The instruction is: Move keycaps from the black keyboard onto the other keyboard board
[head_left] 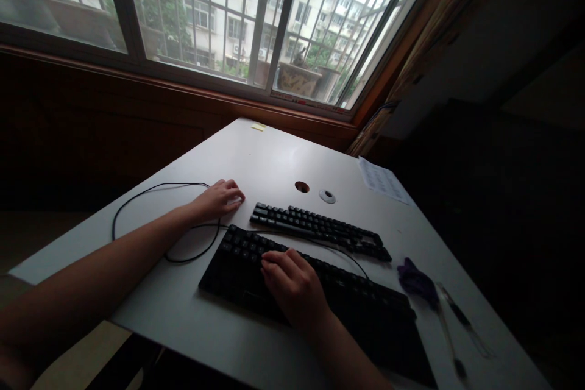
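resting on near black keyboard in head view, right hand: fingers bunched at keys toward left end, cannot tell if gripping. left hand curled over small pale thing on bench, cannot tell whether closed on it. far black keyboard just beyond near one. black cable shows both sides of left forearm. purple cloth-like thing near keyboards' right ends.
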Tool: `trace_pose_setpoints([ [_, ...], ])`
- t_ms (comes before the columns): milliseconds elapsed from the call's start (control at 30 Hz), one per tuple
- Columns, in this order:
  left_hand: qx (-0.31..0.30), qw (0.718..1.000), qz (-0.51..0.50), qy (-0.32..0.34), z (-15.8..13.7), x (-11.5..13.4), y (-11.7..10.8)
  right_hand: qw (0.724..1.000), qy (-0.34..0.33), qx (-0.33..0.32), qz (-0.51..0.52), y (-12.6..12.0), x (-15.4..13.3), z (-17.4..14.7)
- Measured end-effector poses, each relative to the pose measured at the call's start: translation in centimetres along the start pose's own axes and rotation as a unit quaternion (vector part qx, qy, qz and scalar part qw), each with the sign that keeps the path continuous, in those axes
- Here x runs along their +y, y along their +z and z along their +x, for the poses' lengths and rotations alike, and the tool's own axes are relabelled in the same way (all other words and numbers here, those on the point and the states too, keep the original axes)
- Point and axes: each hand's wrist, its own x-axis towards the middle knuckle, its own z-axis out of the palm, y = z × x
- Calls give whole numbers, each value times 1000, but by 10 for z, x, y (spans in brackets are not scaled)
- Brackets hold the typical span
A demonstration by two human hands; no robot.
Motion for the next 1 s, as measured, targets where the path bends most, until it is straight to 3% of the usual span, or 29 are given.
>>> trace_pose_setpoints([
  [633, -11, 1000, 4, -3, 1, -1, -1, 999, -12, 11, -32, 4, -2, -3],
  [1000, -11, 1000, -1, -3, 0, -2, 0, 999, 30, 14, -30, 3, -7, 1],
])
